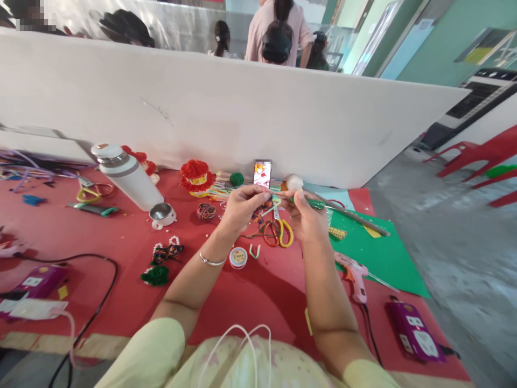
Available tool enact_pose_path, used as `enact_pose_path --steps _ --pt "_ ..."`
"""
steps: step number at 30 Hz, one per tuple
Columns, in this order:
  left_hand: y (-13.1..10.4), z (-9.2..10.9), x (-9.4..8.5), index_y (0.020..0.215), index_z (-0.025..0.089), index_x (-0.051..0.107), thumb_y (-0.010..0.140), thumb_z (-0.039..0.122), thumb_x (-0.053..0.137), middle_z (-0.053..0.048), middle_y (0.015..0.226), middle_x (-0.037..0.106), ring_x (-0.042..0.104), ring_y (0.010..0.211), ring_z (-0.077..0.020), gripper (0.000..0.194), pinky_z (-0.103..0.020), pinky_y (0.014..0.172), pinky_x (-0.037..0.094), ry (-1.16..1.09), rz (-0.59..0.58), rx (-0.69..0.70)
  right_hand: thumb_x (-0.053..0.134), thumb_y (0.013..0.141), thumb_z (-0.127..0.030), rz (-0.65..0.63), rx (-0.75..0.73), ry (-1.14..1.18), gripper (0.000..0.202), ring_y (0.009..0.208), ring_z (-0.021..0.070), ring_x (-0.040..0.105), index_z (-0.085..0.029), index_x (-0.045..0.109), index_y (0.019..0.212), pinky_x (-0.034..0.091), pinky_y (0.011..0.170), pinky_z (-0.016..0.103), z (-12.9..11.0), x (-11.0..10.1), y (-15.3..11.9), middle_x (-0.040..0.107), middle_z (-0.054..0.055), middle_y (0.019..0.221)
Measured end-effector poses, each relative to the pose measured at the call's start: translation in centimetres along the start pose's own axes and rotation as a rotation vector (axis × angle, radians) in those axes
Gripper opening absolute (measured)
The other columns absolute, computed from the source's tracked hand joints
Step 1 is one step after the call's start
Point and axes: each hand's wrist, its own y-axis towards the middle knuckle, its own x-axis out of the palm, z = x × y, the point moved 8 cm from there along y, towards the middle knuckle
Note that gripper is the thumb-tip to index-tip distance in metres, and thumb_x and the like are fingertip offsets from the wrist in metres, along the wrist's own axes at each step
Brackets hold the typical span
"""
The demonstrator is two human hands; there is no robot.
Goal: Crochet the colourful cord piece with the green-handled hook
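My left hand (243,207) is closed in a pinch on multicoloured yarn (262,209), part of which hangs below its fingers. Close beside it, my right hand (306,216) is wrapped round a green-handled tool (315,204) whose shaft points right. The fingertips of both hands nearly meet over the red table (250,302). Just below them lie scissors (286,233) with red and yellow handles. A round spool (238,258) and a pale U-shaped piece (254,251) rest nearer to me. Behind my hands a phone (262,173) stands upright with its screen lit.
A white bottle (129,178) and metal cup (162,214) stand left, near yarn bows (167,252). A pink glue gun (355,275) lies right, by a green sheet (388,248) and a purple power box (416,331). A white partition (226,113) rises behind; people are beyond it.
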Motion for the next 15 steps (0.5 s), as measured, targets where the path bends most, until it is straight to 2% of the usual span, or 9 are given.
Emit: enact_pose_path --steps 5,9,12,15 --pt "0.0 0.3 0.4 0.077 0.02 0.081 0.074 0.035 0.092 -0.001 0.077 0.073 0.063 0.067 -0.0104 0.019 -0.023 0.065 0.053 0.0 -0.042 0.021 0.094 0.071 -0.053 -0.06 -0.041 -0.04 0.027 0.073 0.0141 0.079 -0.029 0.084 0.076 0.067 0.069 0.026 -0.4 0.3 -0.1 0.084 -0.002 0.083" --pt "-0.1 0.3 0.5 0.08 0.021 0.082 0.073 0.037 0.093 -0.003 0.088 0.078 0.068 0.075 -0.0121 0.021 -0.025 0.073 0.057 -0.022 -0.054 0.016 0.091 0.075 -0.054 -0.084 -0.088 -0.088 0.025 0.078 0.0178 0.079 -0.03 0.085 0.08 0.069 0.074 0.032 -0.6 0.2 -0.2 0.084 -0.001 0.085" --pt "-0.2 0.3 0.6 0.083 0.021 0.083 0.073 0.038 0.093 -0.004 0.09 0.079 0.07 0.078 -0.0125 0.022 -0.025 0.075 0.058 -0.025 -0.072 0.013 0.085 0.084 -0.05 -0.13 -0.199 -0.231 0.02 0.089 0.0206 0.079 -0.031 0.086 0.085 0.068 0.087 0.038 -1.7 0.6 -0.8 0.084 0.001 0.091" --pt "-0.2 0.2 0.7 0.082 0.021 0.084 0.072 0.038 0.095 -0.003 0.085 0.078 0.068 0.073 -0.0112 0.022 -0.023 0.07 0.057 -0.019 -0.078 -0.006 0.08 0.09 -0.044 -0.179 -0.356 -0.386 0.012 0.102 0.0218 0.077 -0.035 0.087 0.092 0.063 0.1 0.042 -3.2 1.6 -1.7 0.083 0.002 0.105"
